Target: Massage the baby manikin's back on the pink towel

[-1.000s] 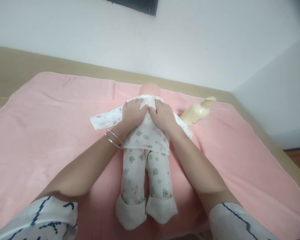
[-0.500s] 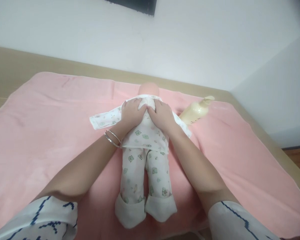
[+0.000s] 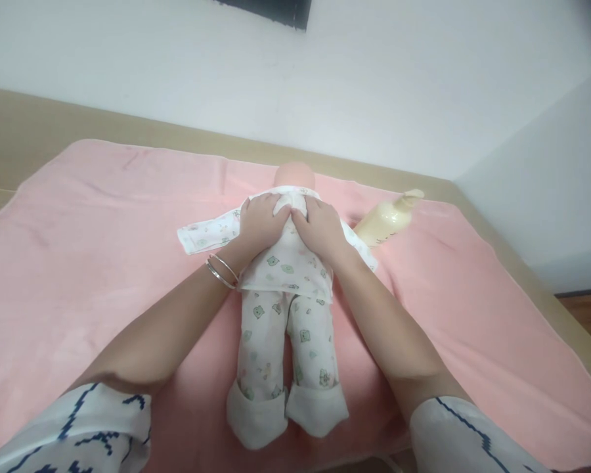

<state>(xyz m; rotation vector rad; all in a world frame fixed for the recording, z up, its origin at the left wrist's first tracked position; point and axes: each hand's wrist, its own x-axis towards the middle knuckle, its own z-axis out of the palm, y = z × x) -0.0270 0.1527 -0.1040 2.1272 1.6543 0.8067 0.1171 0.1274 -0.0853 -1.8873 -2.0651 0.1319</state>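
Observation:
A baby doll (image 3: 294, 175) in white printed clothes lies stretched out, its bald head at the far end. My left hand (image 3: 262, 222) rests flat on the left of the doll's upper body, over its long-sleeved top (image 3: 290, 269). On the other side lies my right hand (image 3: 321, 223), also flat, and the two thumb tips nearly meet in the middle. Both hands are open, with their far fingertips partly curved out of sight. The doll's trousers (image 3: 261, 341) have wide cuffs folded up at the ends.
A pink blanket (image 3: 103, 249) lies under the doll on a light wooden surface (image 3: 128, 127). To the right of the doll, a cream pump bottle (image 3: 385, 220) lies tilted beside the sleeve. A white wall (image 3: 374, 85) rises behind.
The view has shifted very slightly. Both hands stay on the doll's upper body, with no clear movement.

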